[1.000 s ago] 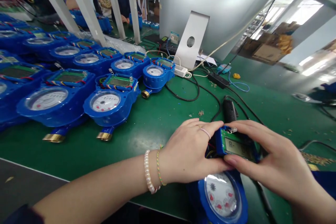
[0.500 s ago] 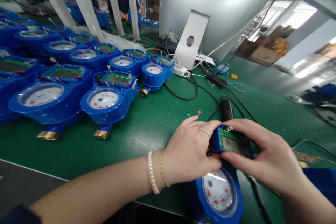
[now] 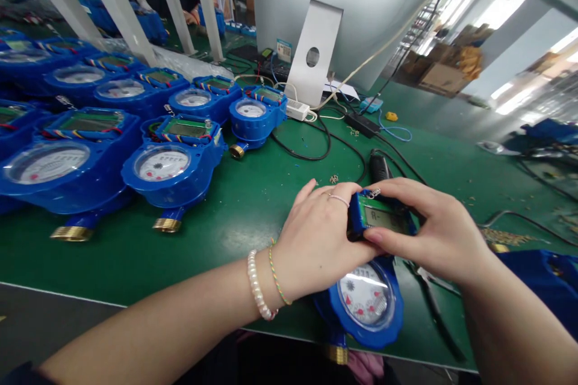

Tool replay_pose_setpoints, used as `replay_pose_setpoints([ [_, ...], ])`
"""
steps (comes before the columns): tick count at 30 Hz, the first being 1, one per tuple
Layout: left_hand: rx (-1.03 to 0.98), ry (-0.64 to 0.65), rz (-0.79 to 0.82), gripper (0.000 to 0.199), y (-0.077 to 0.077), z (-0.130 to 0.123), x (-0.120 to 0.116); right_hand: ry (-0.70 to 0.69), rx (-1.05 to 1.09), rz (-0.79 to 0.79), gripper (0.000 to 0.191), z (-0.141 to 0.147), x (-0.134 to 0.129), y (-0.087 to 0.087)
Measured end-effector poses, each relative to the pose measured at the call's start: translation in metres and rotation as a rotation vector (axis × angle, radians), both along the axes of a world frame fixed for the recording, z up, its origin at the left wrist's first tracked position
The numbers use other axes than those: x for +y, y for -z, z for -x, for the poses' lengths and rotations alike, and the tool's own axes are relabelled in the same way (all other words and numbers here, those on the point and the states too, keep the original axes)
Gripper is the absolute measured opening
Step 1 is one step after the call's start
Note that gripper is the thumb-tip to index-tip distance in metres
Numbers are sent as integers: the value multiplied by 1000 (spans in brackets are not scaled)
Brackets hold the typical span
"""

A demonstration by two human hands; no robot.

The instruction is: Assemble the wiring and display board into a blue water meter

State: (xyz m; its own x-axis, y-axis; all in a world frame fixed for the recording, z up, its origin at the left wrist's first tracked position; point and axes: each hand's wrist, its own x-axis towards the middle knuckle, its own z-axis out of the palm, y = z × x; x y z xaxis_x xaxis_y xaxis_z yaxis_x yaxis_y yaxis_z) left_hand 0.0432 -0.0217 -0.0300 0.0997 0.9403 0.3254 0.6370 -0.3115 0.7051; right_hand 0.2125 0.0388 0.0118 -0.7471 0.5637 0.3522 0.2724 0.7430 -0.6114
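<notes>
A blue water meter with a round white dial lies at the table's front edge, its brass threaded end towards me. At its far end sits a display module, a green circuit board with a small lit screen in a blue frame. My right hand pinches the module, thumb on the near edge and fingers over the far edge. My left hand is closed against the module's left side; its fingertips are partly hidden. A small metal coil spring stands at the board's far corner.
Several similar water meters stand in rows at the left. Behind is a monitor's back with cables and a black adapter. A black tool handle and black-handled pliers lie nearby. Small brass screws are heaped at the right.
My view has shifted, so the scene sits further left and slightly higher. Both hands keep their hold on the module, and more of the meter's brass end shows.
</notes>
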Motion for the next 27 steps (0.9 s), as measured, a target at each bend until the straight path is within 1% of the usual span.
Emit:
replay_pose_setpoints([
  [3,42,-46,5,53,-2,-4,0,14,7,7,32,-1,-1,-1],
  [9,99,-66,40,48,-6,-7,-3,11,30,-16,34,-1,0,2],
  [14,126,-27,50,47,-6,-5,3,-2,52,-37,35,-4,-3,5],
  [18,193,73,-8,43,-6,2,14,-13,65,-47,33,-7,-4,9],
  [20,215,100,-12,41,-7,5,17,-14,69,-49,33,-8,-3,10],
  [23,211,102,-16,41,-8,7,17,-18,78,-55,33,-7,-3,12],
  [27,126,67,23,40,-5,7,15,-29,85,-64,31,-6,-4,14],
])
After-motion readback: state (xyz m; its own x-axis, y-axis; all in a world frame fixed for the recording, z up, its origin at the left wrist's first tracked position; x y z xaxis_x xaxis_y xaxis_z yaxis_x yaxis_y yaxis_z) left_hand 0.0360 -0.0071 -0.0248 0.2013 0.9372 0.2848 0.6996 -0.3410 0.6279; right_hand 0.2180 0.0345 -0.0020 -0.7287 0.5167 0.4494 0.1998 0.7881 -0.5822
